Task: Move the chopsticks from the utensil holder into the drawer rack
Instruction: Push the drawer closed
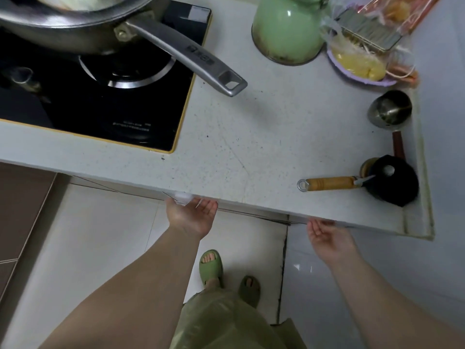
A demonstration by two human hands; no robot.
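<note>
No chopsticks, utensil holder or drawer rack show in this view. My left hand (192, 214) is palm up just under the front edge of the white countertop (251, 152), with its fingertips at the edge. My right hand (327, 235) is also palm up under that edge, further right. Both hands hold nothing and their fingers are slightly curled. Whatever lies below the counter edge is hidden.
A black cooktop (100, 102) carries a steel pan whose handle (191, 55) juts over the counter. A green kettle (286, 31), a bag of food (364, 54), a metal ladle (390, 112) and a wooden-handled tool (329, 183) sit to the right. Feet in green slippers (211, 267) stand on the tiled floor.
</note>
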